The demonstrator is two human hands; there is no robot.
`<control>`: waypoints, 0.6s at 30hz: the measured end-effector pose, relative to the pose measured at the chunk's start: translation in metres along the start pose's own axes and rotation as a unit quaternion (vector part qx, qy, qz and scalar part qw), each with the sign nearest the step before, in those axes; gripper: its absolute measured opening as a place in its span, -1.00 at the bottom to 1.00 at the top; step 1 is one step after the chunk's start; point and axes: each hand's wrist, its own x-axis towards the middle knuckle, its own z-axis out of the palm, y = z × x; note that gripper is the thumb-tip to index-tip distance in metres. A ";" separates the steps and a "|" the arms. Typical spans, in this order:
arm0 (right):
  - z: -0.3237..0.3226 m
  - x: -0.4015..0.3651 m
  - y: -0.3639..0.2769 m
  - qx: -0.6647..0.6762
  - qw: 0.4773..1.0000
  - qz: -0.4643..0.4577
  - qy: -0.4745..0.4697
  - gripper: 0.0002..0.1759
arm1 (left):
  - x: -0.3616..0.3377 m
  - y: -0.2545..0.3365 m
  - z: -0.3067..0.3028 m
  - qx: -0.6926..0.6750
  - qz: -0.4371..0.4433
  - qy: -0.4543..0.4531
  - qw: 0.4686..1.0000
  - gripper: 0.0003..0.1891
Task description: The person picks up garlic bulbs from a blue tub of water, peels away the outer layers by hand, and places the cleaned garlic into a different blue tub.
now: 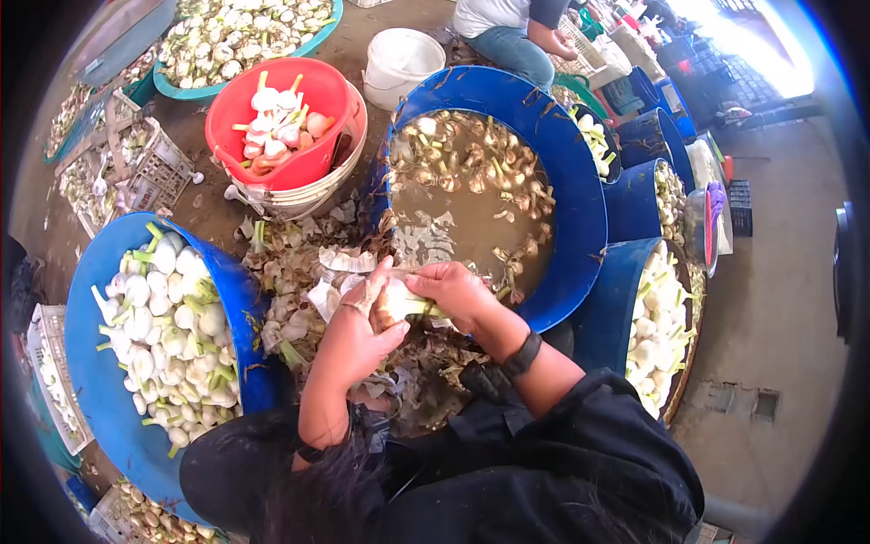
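Head view. My left hand (358, 317) and right hand (453, 292) meet over a heap of peelings (294, 272), both closed on one pale bulb (399, 304). The left fingers (374, 283) curl tightly round its near side, the thumb pressed against it. The right fingers (424, 277) fold narrowly over its far end (whether they also hold a blade I cannot tell). The bulb sits between the two palms, just in front of the big blue tub (580, 208) of murky water and floating skins. A second blue tub (86, 363), to my left, holds white bulbs with green stems. A red basin (227, 118) stands beyond it.
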 end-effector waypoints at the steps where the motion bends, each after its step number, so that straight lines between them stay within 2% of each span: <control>1: 0.000 0.000 -0.002 0.000 1.000 0.000 0.000 -0.78 | 0.001 -0.001 0.001 0.000 0.000 0.000 1.000 -0.37; 2: -0.001 -0.001 -0.005 0.090 0.995 0.030 -0.016 -0.80 | 0.002 -0.002 0.001 0.128 0.092 0.020 0.987 -0.43; 3: 0.000 -0.001 -0.008 0.177 0.982 0.062 -0.033 -0.82 | 0.004 -0.005 0.001 0.252 0.180 0.041 0.950 -0.48; 4: 0.004 -0.004 -0.011 0.217 0.974 0.056 -0.036 -0.78 | 0.005 -0.009 0.002 0.240 0.195 0.042 0.950 -0.60; 5: 0.007 -0.009 -0.014 0.217 0.974 0.058 -0.036 -0.78 | 0.006 -0.014 0.002 0.239 0.193 0.042 0.951 -0.60; 7: 0.012 -0.019 -0.017 0.267 0.962 0.000 -0.050 -0.73 | 0.009 -0.022 0.005 0.090 0.154 0.084 0.980 -0.68; 8: 0.009 -0.020 -0.009 0.292 0.953 -0.025 -0.081 -0.68 | 0.013 -0.025 0.009 0.054 0.148 0.120 0.980 -0.78; 9: 0.010 -0.024 -0.005 0.291 0.953 -0.024 -0.082 -0.68 | 0.014 -0.026 0.012 0.054 0.148 0.121 0.980 -0.78; 10: 0.013 -0.029 0.000 0.296 0.945 -0.092 -0.107 -0.64 | 0.013 -0.025 0.015 -0.187 0.039 0.181 0.965 -0.84; 11: 0.016 -0.034 0.006 0.301 0.931 -0.159 -0.132 -0.60 | 0.013 -0.025 0.015 -0.413 -0.072 0.229 0.878 -0.87; 12: 0.016 -0.043 0.010 0.235 0.955 -0.156 -0.095 -0.54 | 0.013 -0.030 0.008 -0.490 -0.091 0.232 0.836 -0.81; 13: 0.010 -0.051 0.014 0.236 0.954 -0.155 -0.099 -0.54 | 0.012 -0.038 -0.002 -0.522 -0.101 0.214 0.819 -0.79; 15: -0.009 -0.063 0.017 0.274 0.939 -0.184 -0.097 -0.62 | 0.012 -0.024 -0.010 -0.548 -0.162 0.261 0.778 -0.74; 16: -0.024 -0.064 0.011 0.294 0.914 -0.245 -0.138 -0.64 | 0.012 -0.029 -0.013 -0.546 -0.162 0.265 0.778 -0.74; 17: -0.030 -0.061 -0.002 0.313 0.883 -0.304 -0.175 -0.66 | 0.012 -0.037 -0.015 -0.583 -0.158 0.262 0.752 -0.72; 18: -0.031 -0.063 -0.009 0.386 0.854 -0.324 -0.132 -0.66 | 0.012 -0.042 -0.016 -0.619 -0.155 0.258 0.725 -0.71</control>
